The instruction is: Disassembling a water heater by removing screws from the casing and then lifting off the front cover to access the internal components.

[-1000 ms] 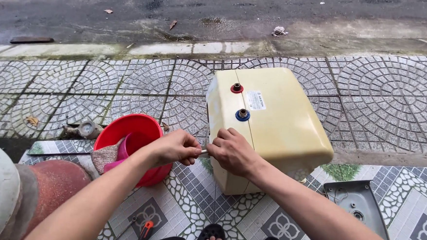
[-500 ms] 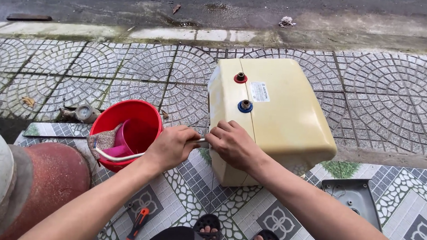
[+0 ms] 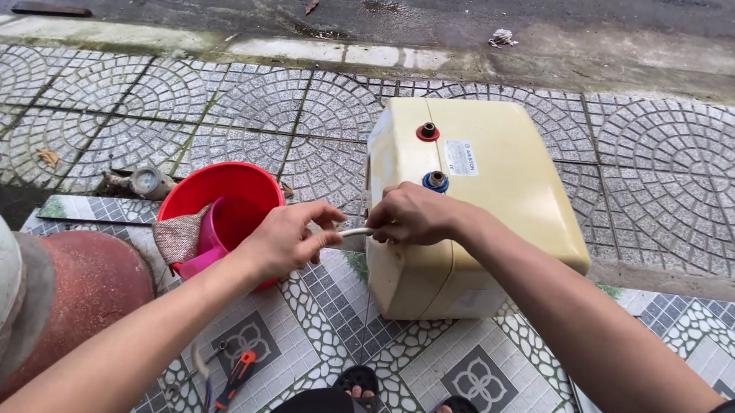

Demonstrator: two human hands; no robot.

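Pinching: left hand (image 3: 286, 240) fingers closed on pale thin tube (image 3: 354, 231) | tube's long axis runs rightward, fingers to fingers | right hand (image 3: 413, 215) clamps its far end, against cream tank (image 3: 485, 204); both hands equally near.

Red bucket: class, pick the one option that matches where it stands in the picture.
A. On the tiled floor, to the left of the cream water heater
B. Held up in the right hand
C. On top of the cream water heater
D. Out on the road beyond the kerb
A: the red bucket stands on the tiled floor, left of the cream water heater, just beyond the left hand.
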